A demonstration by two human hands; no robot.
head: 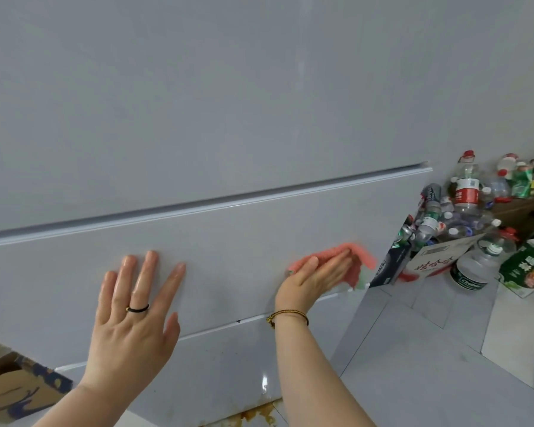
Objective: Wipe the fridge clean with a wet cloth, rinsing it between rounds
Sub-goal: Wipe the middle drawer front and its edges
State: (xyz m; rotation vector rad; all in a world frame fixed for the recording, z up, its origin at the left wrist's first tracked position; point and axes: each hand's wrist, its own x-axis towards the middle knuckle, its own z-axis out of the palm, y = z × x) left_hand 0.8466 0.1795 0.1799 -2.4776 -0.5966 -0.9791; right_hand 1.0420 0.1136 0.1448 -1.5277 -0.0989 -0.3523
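The pale grey fridge (216, 124) fills most of the view, with a seam between its upper door and a lower drawer front. My left hand (133, 315) lies flat on the drawer front, fingers spread, a dark ring on one finger, holding nothing. My right hand (316, 277) presses a pink cloth (359, 257) against the drawer front near the fridge's right edge; the cloth sticks out beyond my fingertips. A cord bracelet circles my right wrist.
Right of the fridge, a cardboard box (435, 260) heaped with empty plastic bottles stands on the grey tiled floor (429, 359), with more bottles and green packets beside it. A torn cardboard box (10, 386) sits at lower left. Rusty stains mark the fridge's bottom edge (256, 414).
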